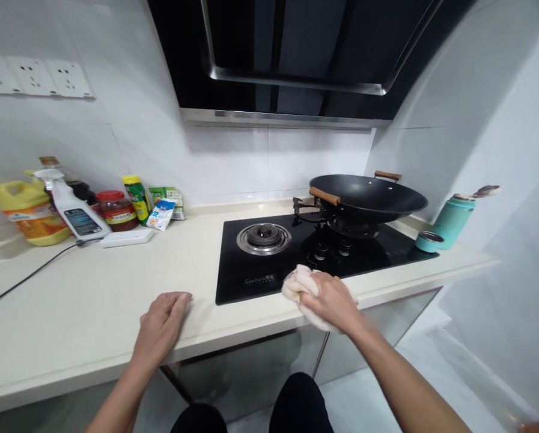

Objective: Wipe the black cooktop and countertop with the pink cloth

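Note:
My right hand (332, 297) is closed around a crumpled whitish cloth (300, 282). Part of the cloth lies on the front edge of the black glass gas stove (251, 278), and the rest hangs over the counter edge. My left hand (164, 317) rests on the pale countertop (111, 288), left of the stove, its fingers loosely curled in with no object visible in them. On the stove's left side is a bare round burner (264, 237). A black wok (368, 201) with wooden handles sits over the right burner, behind two control knobs (322, 250).
Against the wall at left stand a yellow jug (30, 213), a white spray bottle (77, 210), a red-lidded jar (116, 210) and several packets. A black cable (30, 275) crosses the counter. A turquoise flask (453, 221) and its cup (429, 242) stand at right. Overhead hangs a range hood (291, 99).

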